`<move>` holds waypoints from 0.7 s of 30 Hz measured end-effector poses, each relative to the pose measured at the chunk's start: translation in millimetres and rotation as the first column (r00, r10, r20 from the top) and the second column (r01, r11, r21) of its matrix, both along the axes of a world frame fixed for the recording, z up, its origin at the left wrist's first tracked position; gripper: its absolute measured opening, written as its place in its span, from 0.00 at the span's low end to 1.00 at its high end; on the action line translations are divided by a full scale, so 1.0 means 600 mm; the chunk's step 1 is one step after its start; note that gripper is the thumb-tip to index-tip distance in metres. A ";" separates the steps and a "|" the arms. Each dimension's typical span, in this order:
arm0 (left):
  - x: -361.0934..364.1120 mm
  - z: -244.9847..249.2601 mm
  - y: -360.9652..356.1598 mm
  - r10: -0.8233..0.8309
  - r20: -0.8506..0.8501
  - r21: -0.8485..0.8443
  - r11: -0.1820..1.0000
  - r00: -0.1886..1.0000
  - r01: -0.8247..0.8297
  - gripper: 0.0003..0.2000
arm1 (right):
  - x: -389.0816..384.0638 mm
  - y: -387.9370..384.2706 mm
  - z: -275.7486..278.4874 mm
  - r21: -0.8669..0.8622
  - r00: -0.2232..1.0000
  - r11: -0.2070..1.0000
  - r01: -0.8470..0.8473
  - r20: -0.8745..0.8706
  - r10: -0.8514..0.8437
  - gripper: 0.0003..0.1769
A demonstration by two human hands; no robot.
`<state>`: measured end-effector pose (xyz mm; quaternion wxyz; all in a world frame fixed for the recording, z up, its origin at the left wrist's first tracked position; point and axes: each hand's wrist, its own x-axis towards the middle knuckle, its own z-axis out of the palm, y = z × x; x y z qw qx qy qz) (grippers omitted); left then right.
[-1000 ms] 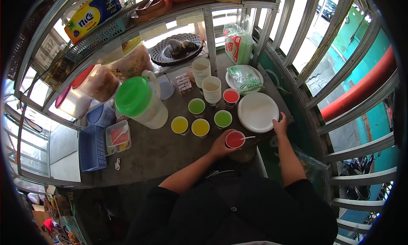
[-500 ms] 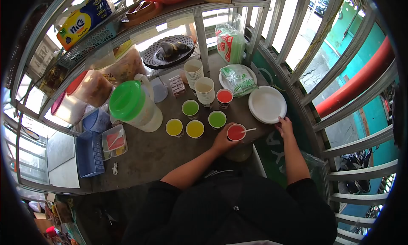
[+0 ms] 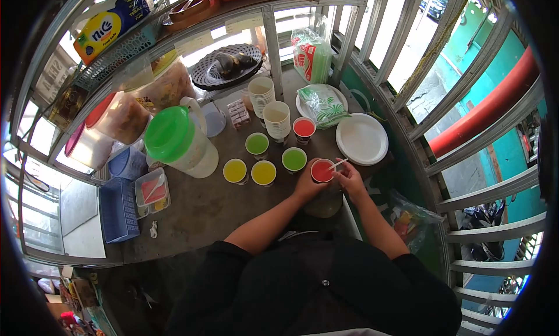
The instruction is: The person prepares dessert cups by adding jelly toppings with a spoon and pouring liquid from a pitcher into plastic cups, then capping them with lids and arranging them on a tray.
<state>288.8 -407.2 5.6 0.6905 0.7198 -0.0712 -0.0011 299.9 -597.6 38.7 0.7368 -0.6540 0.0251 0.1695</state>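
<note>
My left hand [image 3: 306, 183] is wrapped round a paper cup of red drink [image 3: 322, 170] close to the front edge of the counter. A white plastic spoon [image 3: 338, 163] leans in that cup, its lower end hidden in the drink. The fingers of my right hand [image 3: 350, 181] are closed on the spoon's handle at the cup's right rim. Just beyond stand two cups of green drink [image 3: 294, 159], two cups of yellow drink [image 3: 264, 173] and another red cup [image 3: 304, 128].
Stacked paper cups [image 3: 276, 119] rise behind the filled ones. White plates [image 3: 362, 139] lie at the right, near a wrapped green-patterned pack [image 3: 324, 106]. A green-lidded jug [image 3: 180, 142], a blue basket [image 3: 120, 211] and a clear box [image 3: 153, 191] stand leftward. Railings [image 3: 486, 197] border the right side.
My right hand has left the rim of the white plates and come left to the spoon in the red cup. My left hand still holds the cup.
</note>
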 end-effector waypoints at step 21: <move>-0.127 0.015 0.094 -0.061 -0.003 0.009 0.998 0.998 0.061 0.41 | -0.039 0.082 0.138 -0.790 0.390 0.491 -0.368 0.348 0.852 0.08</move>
